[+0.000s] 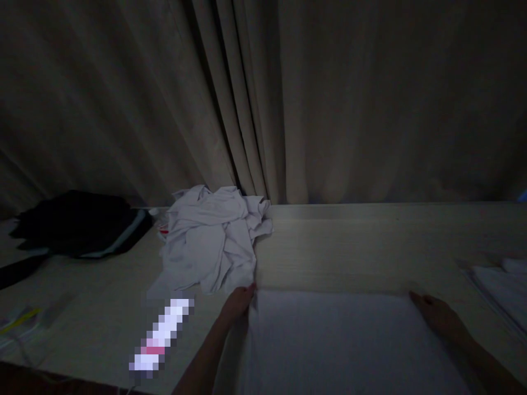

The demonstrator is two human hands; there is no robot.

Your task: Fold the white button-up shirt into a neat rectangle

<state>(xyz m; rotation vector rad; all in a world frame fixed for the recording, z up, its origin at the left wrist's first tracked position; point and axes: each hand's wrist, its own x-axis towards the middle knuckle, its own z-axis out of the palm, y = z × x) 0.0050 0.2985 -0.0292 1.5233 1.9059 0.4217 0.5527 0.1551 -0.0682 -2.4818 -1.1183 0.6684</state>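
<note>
A white cloth [333, 340] lies flat on the pale table [354, 241] in front of me. My left hand [237, 303] rests at the cloth's far left corner, fingers on its edge. At the far right corner lies my right hand [437, 314], fingers flat on the cloth. Whether either hand pinches the fabric is too dark to tell. A crumpled white garment [214, 241] is heaped just beyond my left hand.
A black bag [78, 222] with pale stripes sits at the far left. Folded white cloth [504, 288] lies at the right edge. A blurred-out white and pink object [160, 334] lies near my left forearm. Grey curtains [263, 99] hang behind the table.
</note>
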